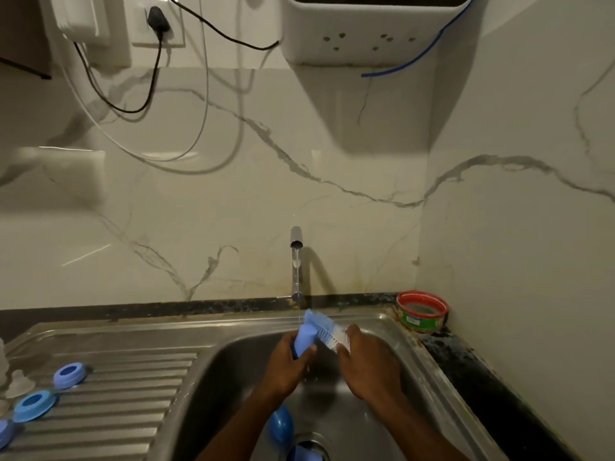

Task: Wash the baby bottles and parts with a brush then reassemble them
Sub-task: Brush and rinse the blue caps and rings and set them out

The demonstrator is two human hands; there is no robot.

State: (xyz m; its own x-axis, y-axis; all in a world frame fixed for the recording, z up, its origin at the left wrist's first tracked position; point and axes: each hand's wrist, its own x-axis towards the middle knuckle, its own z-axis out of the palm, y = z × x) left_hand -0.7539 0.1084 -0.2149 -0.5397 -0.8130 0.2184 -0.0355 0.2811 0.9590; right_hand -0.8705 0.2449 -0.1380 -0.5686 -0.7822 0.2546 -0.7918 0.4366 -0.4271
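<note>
Over the steel sink (pixel 382 322), my left hand (pixel 286 364) grips a light-blue bottle part (pixel 307 337). My right hand (pixel 369 361) holds a blue-and-white bristle brush (pixel 327 329) against it, under water running from the tap (pixel 296 261). A blue cap (pixel 281 427) lies in the basin near the drain, with another blue piece (pixel 304 454) at the bottom edge. On the left drainboard (pixel 133 394) rest blue screw rings (pixel 69 374) (pixel 33 405) and clear nipples (pixel 20 382).
A red-rimmed round tub (pixel 422 311) stands on the dark counter at the sink's back right corner. A white appliance (pixel 366 28) hangs on the marble wall above, with cables (pixel 149 94) drooping from a socket at upper left.
</note>
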